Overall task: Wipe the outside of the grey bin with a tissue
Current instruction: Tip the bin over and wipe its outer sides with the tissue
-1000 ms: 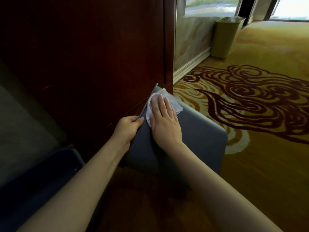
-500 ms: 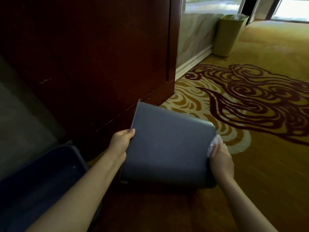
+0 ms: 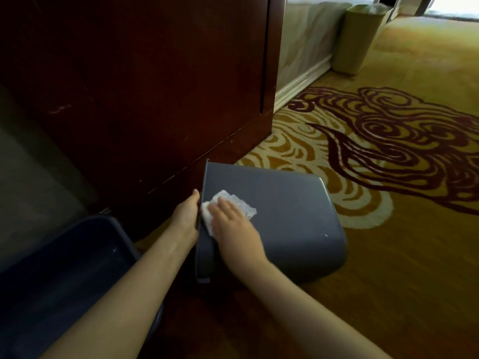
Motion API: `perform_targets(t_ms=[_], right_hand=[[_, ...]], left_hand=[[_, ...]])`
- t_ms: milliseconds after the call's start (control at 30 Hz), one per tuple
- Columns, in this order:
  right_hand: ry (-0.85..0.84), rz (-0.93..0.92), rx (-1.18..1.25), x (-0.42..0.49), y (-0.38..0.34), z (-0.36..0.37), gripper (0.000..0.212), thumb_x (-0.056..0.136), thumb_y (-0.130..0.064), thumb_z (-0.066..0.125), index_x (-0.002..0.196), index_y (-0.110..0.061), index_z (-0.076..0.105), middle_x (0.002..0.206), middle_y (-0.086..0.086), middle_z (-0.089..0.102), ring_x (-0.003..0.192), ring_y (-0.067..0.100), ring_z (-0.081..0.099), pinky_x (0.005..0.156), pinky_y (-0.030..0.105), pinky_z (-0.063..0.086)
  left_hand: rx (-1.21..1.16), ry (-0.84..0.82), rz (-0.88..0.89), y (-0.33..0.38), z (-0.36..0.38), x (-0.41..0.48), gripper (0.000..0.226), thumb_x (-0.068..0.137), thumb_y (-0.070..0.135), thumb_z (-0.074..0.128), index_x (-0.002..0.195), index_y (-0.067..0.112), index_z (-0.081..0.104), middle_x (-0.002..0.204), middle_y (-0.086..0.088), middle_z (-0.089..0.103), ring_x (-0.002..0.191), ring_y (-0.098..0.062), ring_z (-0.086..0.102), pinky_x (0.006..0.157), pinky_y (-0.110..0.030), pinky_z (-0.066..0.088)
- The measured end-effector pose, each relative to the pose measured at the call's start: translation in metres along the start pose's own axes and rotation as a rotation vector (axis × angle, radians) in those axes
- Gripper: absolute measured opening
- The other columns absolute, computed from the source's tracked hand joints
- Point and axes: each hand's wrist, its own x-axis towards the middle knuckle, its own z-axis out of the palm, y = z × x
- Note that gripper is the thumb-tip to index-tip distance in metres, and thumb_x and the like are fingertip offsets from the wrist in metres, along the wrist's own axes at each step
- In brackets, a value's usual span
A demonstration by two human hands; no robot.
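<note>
The grey bin lies on its side on the carpet, its open rim facing left and its base to the right. My left hand grips that rim at the left edge. A crumpled white tissue lies on the bin's upturned side close to the rim. My right hand is flat on top of the tissue, pressing it against the bin and covering its lower part.
A dark wooden cabinet stands right behind the bin. A dark blue bin sits at the lower left. An olive bin stands far back by the wall. Patterned yellow carpet spreads to the right.
My right hand has carried the tissue from the bin's right base edge back across the upturned side to the rim end. The bin has lowered slightly. My left hand stays on the rim.
</note>
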Motion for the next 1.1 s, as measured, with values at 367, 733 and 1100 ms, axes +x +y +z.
perform_targets(t_ms=[367, 733, 1100], right_hand=[[0.192, 0.446, -0.146, -0.086, 0.117, -0.021, 0.048, 0.095, -0.019, 0.03, 0.142, -0.016, 0.025, 0.152, 0.005, 0.028, 0.139, 0.011, 0.011, 0.116, 0.035, 0.015], [0.54, 0.555, 0.479, -0.021, 0.111, -0.064, 0.038, 0.099, -0.039, 0.032, 0.108, -0.015, 0.06, 0.077, -0.009, 0.059, 0.065, -0.003, 0.058, 0.051, 0.011, 0.042], [-0.105, 0.159, -0.079, 0.127, 0.066, 0.004, 0.037, 0.097, -0.02, 0.037, 0.131, -0.008, 0.045, 0.135, 0.012, 0.051, 0.127, 0.028, 0.045, 0.1, 0.04, 0.039]], left_hand=[[0.134, 0.04, 0.032, -0.002, 0.003, 0.007, 0.041, 0.096, 0.035, 0.045, 0.121, 0.006, 0.058, 0.105, -0.015, 0.066, 0.082, -0.026, 0.064, 0.059, -0.034, 0.051], [0.077, 0.003, 0.012, 0.002, 0.002, 0.001, 0.039, 0.097, 0.035, 0.044, 0.122, 0.009, 0.058, 0.104, -0.013, 0.066, 0.082, -0.026, 0.063, 0.059, -0.033, 0.051], [0.065, 0.01, 0.018, -0.001, 0.003, 0.016, 0.031, 0.097, 0.029, 0.045, 0.107, 0.006, 0.064, 0.093, -0.014, 0.068, 0.078, -0.026, 0.065, 0.069, -0.034, 0.053]])
